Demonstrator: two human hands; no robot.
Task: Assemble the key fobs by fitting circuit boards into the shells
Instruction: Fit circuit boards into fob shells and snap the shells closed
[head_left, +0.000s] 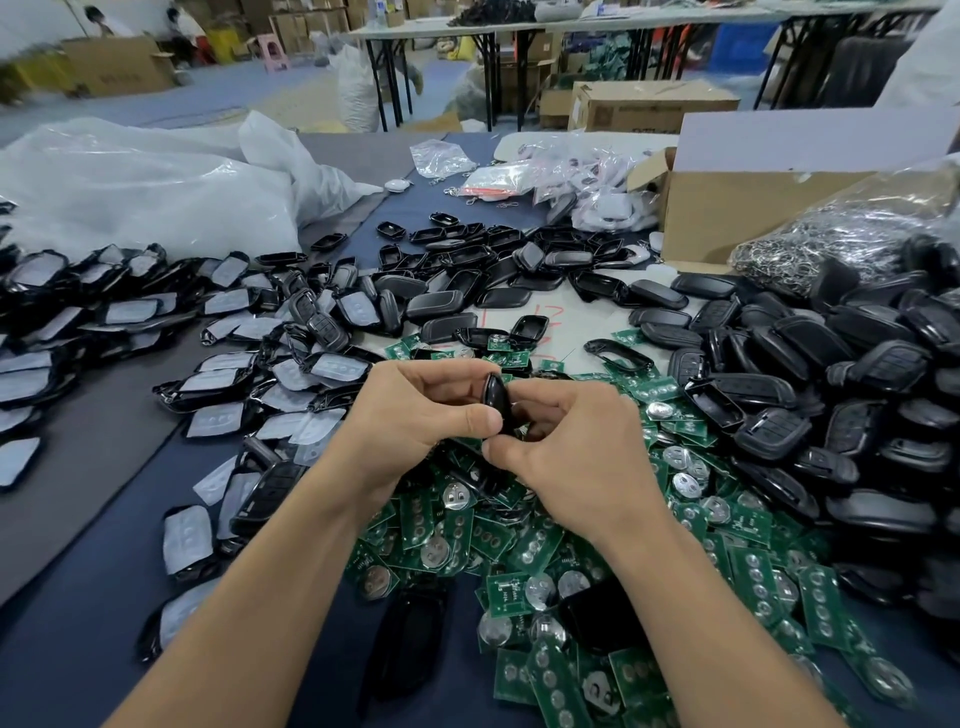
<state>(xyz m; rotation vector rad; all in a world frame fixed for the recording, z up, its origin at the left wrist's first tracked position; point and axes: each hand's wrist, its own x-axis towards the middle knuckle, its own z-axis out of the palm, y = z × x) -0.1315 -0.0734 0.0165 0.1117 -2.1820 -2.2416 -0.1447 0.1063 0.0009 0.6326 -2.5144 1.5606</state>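
Note:
My left hand and my right hand meet above the table's middle and both grip one black key fob shell, held on edge between the thumbs and fingers. Whether a board sits inside it is hidden. Below and to the right of the hands lies a heap of green circuit boards with round silver battery clips. Black shell halves are piled at the right, and more shells lie behind the hands. Shell halves with grey button pads cover the left side.
A cardboard box stands at the back right beside a clear bag of metal key rings. Large white plastic bags lie at the back left. Small bagged parts sit at the far edge. Folding tables and cartons fill the room behind.

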